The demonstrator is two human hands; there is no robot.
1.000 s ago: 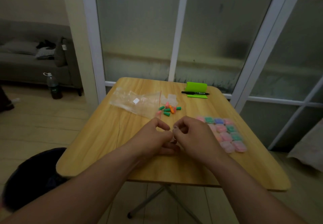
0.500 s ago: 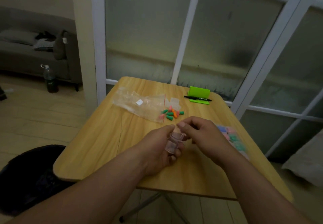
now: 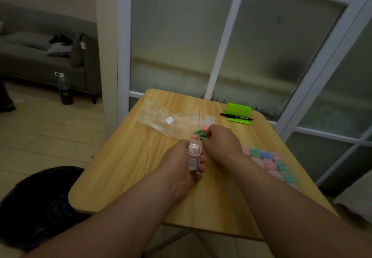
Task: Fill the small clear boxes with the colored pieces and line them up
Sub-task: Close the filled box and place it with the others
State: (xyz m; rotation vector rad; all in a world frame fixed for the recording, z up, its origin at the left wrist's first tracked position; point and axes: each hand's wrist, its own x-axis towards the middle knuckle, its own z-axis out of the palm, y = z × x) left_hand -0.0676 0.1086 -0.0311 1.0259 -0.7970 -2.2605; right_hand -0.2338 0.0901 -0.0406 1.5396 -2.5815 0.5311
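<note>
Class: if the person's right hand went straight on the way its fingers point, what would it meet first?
Most likely the loose coloured pieces, just ahead of the right hand. The clear plastic bag lies beyond them. Whether the hand touches a piece yet is unclear.

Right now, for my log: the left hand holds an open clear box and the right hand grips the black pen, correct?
No: the head view shows the right hand at the loose colored pieces, not the black pen. The left hand does hold the open clear box.
</note>
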